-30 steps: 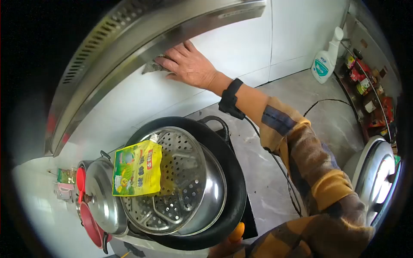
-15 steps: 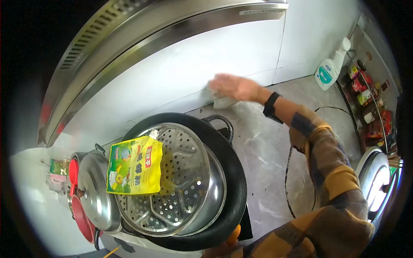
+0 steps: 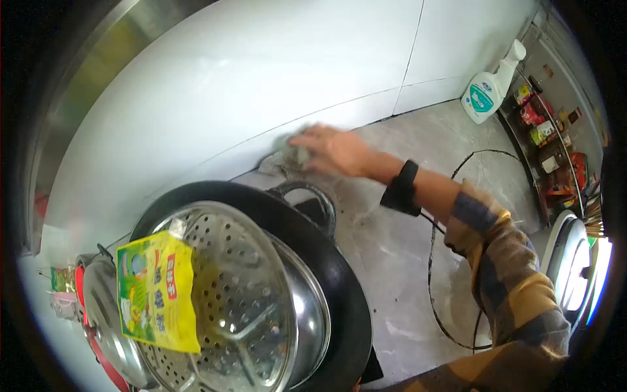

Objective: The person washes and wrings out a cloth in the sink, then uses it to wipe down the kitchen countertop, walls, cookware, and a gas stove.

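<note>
My right hand [image 3: 336,151], with a black band on its wrist, presses a greyish cloth [image 3: 285,162] at the foot of the white wall. Its fingers are closed over the cloth and blurred by motion. Just below, a large black wok [image 3: 349,307] stands with its loop handle [image 3: 332,215] close to the hand. A steel pot [image 3: 307,313] sits in the wok, with a perforated steamer tray [image 3: 251,281] on top. Lying on the tray is a yellow and green packet [image 3: 171,294]. My left hand does not show; a plaid sleeve runs along the bottom edge.
A white spray bottle [image 3: 483,98] stands against the wall at the back right, beside a rack of jars and packets [image 3: 548,130]. A black cable [image 3: 430,281] loops over the grey counter [image 3: 392,255]. A lidded appliance [image 3: 567,261] is at the right; a lidded pot [image 3: 108,320] stands left.
My right hand has moved left and slightly down along the wall's foot with the cloth. The view has shifted, so the wok and packet appear further left and lower.
</note>
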`<move>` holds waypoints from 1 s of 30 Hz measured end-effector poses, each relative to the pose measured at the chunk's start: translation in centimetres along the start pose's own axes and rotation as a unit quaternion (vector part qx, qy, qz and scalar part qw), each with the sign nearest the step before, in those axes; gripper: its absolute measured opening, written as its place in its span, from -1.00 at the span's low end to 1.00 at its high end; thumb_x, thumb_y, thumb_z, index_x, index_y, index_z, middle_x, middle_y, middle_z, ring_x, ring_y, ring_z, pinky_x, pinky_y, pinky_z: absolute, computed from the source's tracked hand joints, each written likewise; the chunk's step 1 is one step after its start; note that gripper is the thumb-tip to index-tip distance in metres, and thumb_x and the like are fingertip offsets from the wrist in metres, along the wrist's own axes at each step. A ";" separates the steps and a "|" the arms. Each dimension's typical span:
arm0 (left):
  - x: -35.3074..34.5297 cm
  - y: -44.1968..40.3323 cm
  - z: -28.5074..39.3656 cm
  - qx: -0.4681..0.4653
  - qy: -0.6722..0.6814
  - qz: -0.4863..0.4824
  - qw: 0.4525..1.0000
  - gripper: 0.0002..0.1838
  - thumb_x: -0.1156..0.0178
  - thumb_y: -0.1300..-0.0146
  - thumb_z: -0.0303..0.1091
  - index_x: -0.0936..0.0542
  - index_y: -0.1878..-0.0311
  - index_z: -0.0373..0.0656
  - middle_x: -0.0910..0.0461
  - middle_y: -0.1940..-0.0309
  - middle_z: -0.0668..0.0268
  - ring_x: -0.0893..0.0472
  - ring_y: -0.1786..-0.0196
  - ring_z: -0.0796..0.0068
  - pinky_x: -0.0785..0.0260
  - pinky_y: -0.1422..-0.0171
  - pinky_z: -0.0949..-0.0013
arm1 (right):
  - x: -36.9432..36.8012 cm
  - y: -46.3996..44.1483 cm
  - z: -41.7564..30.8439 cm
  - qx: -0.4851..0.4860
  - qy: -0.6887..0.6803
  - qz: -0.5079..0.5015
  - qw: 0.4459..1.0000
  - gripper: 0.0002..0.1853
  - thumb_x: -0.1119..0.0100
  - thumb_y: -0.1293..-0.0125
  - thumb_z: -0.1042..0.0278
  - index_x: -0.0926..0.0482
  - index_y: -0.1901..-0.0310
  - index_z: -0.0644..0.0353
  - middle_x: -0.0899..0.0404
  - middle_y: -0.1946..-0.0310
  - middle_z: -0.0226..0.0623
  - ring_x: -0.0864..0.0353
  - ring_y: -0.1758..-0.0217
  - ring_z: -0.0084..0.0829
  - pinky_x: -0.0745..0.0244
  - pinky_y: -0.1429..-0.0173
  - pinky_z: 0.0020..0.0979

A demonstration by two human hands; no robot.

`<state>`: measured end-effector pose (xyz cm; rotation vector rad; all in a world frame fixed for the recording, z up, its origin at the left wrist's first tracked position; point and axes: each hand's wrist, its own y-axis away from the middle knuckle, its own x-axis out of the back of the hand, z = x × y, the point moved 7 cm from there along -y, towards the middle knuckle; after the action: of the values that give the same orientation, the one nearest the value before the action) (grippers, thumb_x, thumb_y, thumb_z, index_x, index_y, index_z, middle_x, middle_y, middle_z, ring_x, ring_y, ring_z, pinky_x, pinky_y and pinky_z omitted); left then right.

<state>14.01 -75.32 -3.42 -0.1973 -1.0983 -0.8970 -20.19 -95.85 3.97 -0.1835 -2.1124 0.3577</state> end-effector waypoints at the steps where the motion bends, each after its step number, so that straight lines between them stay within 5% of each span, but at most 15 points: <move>1: -0.1 -0.2 0.1 -0.001 -0.004 0.001 1.000 -0.19 -0.36 0.15 -0.01 -0.29 -0.16 -0.21 -0.45 0.08 -0.04 -0.48 0.03 -0.06 -0.31 -0.08 0.05 | -2.4 0.4 0.4 0.003 0.050 -0.015 0.999 -0.42 -0.18 -0.12 0.09 -0.32 -0.21 -0.09 -0.31 -0.14 -0.06 -0.33 -0.16 -0.01 -0.30 -0.19 -0.11; 3: -0.2 -0.5 0.2 0.000 -0.006 0.005 1.000 -0.18 -0.36 0.15 -0.02 -0.29 -0.16 -0.21 -0.44 0.07 -0.05 -0.47 0.02 -0.07 -0.30 -0.09 0.05 | -4.5 0.4 -0.8 0.052 0.147 -0.055 0.986 -0.55 -0.15 -0.15 0.16 -0.43 -0.12 -0.05 -0.25 -0.16 -0.05 -0.21 -0.24 -0.01 -0.31 -0.19 -0.12; 8: 0.3 -1.1 0.7 -0.004 -0.023 0.001 1.000 -0.18 -0.36 0.15 -0.02 -0.29 -0.17 -0.22 -0.43 0.05 -0.06 -0.46 0.00 -0.08 -0.28 -0.11 0.04 | -3.5 -2.2 1.7 -0.048 -0.004 -0.034 0.998 -0.66 -0.17 -0.07 0.42 -0.50 0.05 0.03 -0.46 0.13 -0.20 -0.47 0.06 -0.18 -0.46 0.03 -0.25; 11: 0.4 -1.2 0.8 -0.008 -0.026 0.003 1.000 -0.18 -0.36 0.15 -0.02 -0.29 -0.17 -0.22 -0.42 0.04 -0.07 -0.45 -0.01 -0.08 -0.27 -0.12 0.04 | 5.2 0.8 1.1 -0.010 -0.069 0.246 0.967 -0.65 -0.21 -0.05 0.50 -0.48 0.07 0.08 -0.50 0.19 -0.30 -0.52 0.15 -0.28 -0.44 0.02 -0.33; 15: 0.5 -1.5 1.0 -0.009 -0.028 0.000 1.000 -0.17 -0.36 0.16 -0.02 -0.29 -0.17 -0.22 -0.41 0.03 -0.08 -0.43 -0.03 -0.09 -0.25 -0.14 0.03 | 18.0 4.3 1.9 -0.075 -0.096 0.535 0.836 -0.58 -0.26 -0.01 0.48 -0.45 0.03 0.14 -0.48 0.12 -0.16 -0.49 0.04 -0.28 -0.40 -0.06 -0.41; 19: 0.7 -1.5 0.9 -0.011 -0.032 -0.001 0.999 -0.17 -0.36 0.16 -0.02 -0.29 -0.18 -0.23 -0.40 0.01 -0.09 -0.42 -0.04 -0.10 -0.24 -0.16 0.02 | 22.2 1.4 0.7 -0.006 0.101 0.671 0.734 -0.69 -0.19 -0.13 0.47 -0.43 0.06 0.21 -0.43 0.25 -0.16 -0.46 0.15 -0.23 -0.39 0.05 -0.34; 20: 0.8 -1.4 0.8 -0.010 -0.031 0.000 0.999 -0.17 -0.36 0.16 -0.02 -0.29 -0.18 -0.23 -0.40 0.01 -0.10 -0.42 -0.05 -0.10 -0.23 -0.16 0.02 | 21.4 0.6 0.4 -0.022 0.114 0.688 0.717 -0.62 -0.19 -0.02 0.55 -0.40 0.07 0.17 -0.41 0.24 -0.16 -0.39 0.13 -0.14 -0.35 0.05 -0.27; 22: 0.8 -1.4 0.9 -0.009 -0.033 0.000 0.999 -0.16 -0.36 0.16 -0.03 -0.29 -0.18 -0.23 -0.40 0.00 -0.10 -0.41 -0.06 -0.11 -0.22 -0.17 0.02 | 17.8 -2.6 -1.9 0.076 0.140 0.595 0.788 -0.70 -0.10 0.08 0.52 -0.43 0.22 0.15 -0.37 0.34 -0.16 -0.33 0.25 -0.18 -0.25 0.14 -0.23; 25: 0.7 -1.4 1.0 -0.007 -0.040 -0.005 0.999 -0.16 -0.36 0.16 -0.03 -0.29 -0.18 -0.23 -0.39 -0.01 -0.11 -0.40 -0.07 -0.12 -0.21 -0.18 0.01 | 12.4 -6.6 -8.9 0.182 0.223 0.546 0.787 -0.86 -0.06 0.06 0.37 -0.44 0.38 0.10 -0.39 0.40 -0.28 -0.34 0.25 -0.28 -0.23 0.13 -0.26; 30: 0.8 -1.2 1.9 -0.002 -0.046 -0.003 0.999 -0.16 -0.36 0.17 -0.03 -0.29 -0.19 -0.24 -0.38 -0.03 -0.12 -0.39 -0.09 -0.13 -0.19 -0.20 0.00 | 13.5 -7.1 -11.1 0.325 0.279 0.455 0.781 -0.90 -0.01 0.01 0.29 -0.46 0.43 0.05 -0.42 0.40 -0.38 -0.41 0.26 -0.36 -0.30 0.15 -0.30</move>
<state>12.00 -75.47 -2.14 -0.2419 -1.1833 -0.9028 -18.01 -96.95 22.73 -0.7948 -1.0810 1.3861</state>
